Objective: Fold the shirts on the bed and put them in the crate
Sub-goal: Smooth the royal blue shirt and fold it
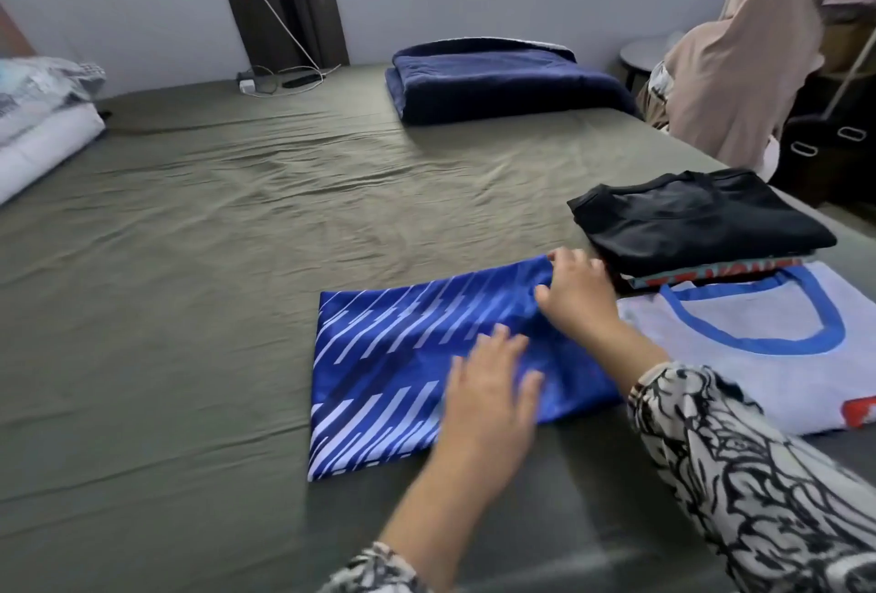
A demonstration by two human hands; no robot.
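Right hand [576, 293] grip pinching slick blue striped shirt [393, 369], left hand [493, 395] flat on it, creased olive bed [213, 236]

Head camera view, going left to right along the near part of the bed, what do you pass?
Bare olive bedsheet → blue striped shirt → left hand flat on it → right hand gripping its far right corner → white shirt with blue collar.
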